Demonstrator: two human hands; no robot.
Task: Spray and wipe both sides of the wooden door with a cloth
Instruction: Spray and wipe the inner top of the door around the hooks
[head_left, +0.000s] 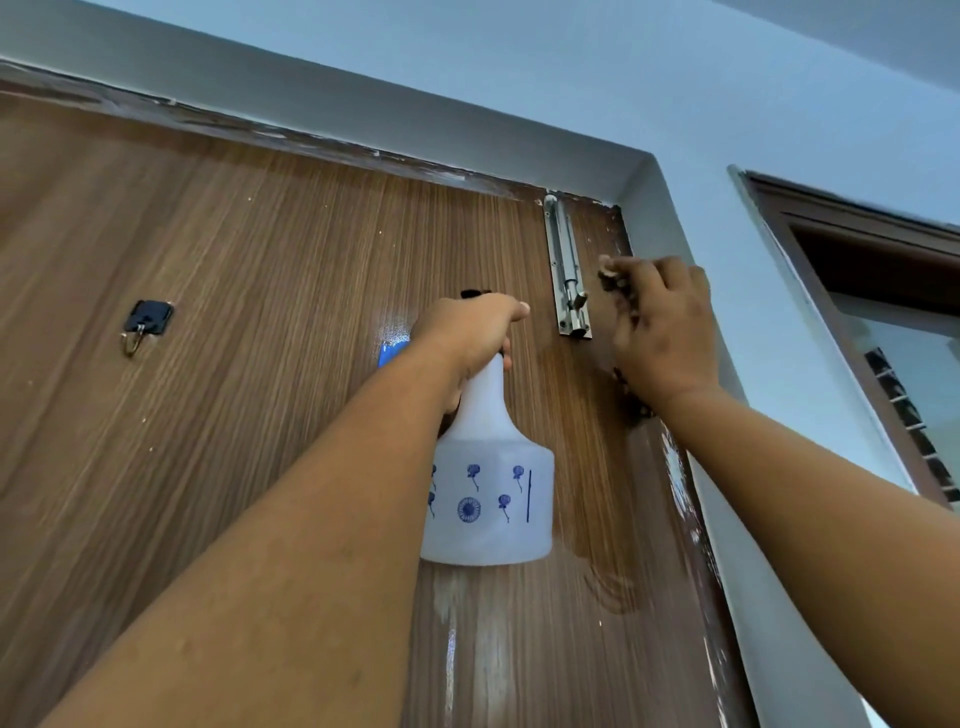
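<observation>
The wooden door (249, 322) fills the view, with a metal bolt latch (567, 270) near its upper right corner as landmark. Left of the latch, the left hand (467, 332) grips the neck of a white spray bottle (488, 483) printed with blue flowers, the bottle hanging below it against the door. Right of the latch, the right hand (665, 322) presses a dark cloth (615, 288) to the door's edge, fingers seemingly curled around it. Wet streaks shine below the latch. A black hook (145, 325) sits far left of it.

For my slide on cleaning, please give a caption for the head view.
Left hand holds spray bottle; right hand wipes wooden door with cloth.
</observation>
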